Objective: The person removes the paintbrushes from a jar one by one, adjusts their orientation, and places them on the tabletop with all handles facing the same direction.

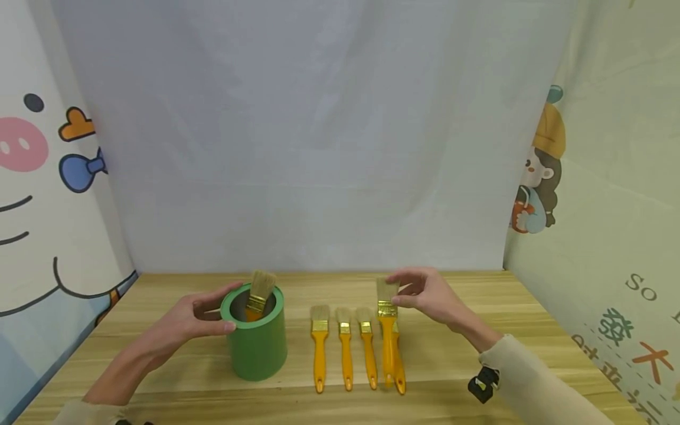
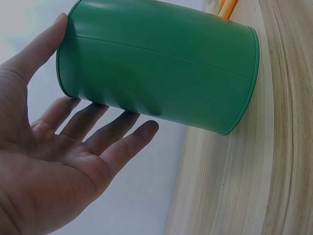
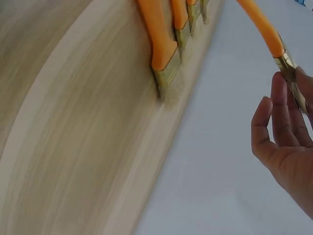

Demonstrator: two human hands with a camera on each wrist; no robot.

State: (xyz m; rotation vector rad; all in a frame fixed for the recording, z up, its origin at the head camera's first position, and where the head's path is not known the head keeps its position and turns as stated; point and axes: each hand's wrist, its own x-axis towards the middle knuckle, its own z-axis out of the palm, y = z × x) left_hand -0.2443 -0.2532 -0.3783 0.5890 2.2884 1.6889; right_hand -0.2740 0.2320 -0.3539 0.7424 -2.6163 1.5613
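A green can stands upright on the table, with one paintbrush inside it, bristles up. My left hand holds the can near its rim, thumb at the front and fingers round the far side. In my right hand, thumb and fingers pinch another paintbrush by its bristle end, the orange handle hanging down. The right wrist view shows this held paintbrush raised off the table. It partly hides a paintbrush lying behind it in the head view.
Several orange-handled paintbrushes lie in a row on the wooden table, bristles pointing away from me. A pale cloth hangs along the table's back edge. Printed cloths hang at both sides.
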